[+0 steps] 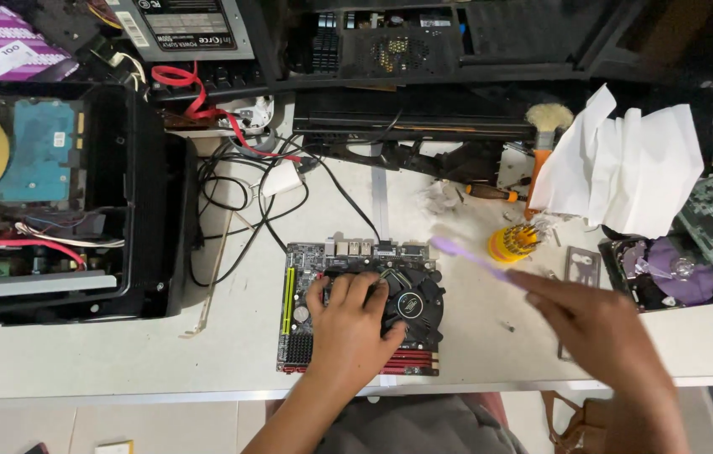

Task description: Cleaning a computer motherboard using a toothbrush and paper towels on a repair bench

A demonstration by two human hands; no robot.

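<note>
Near the worktop's (121,353) front edge: our left hand (348,324) pressed the small green fan-topped motherboard (297,277), fingers spread. Right hand (600,332) pinched a lilac toothbrush (470,256); brushing looked midway.

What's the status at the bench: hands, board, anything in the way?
Left hand pressing on motherboard by its cooler fan. Right hand holds purple toothbrush, blurred, above board's right edge. Black cables lie clear behind.

Right hand (600,336) motion-blurred; left hand (348,324) hides motherboard (306,277) centre; computer case (62,202) cut off left.
</note>
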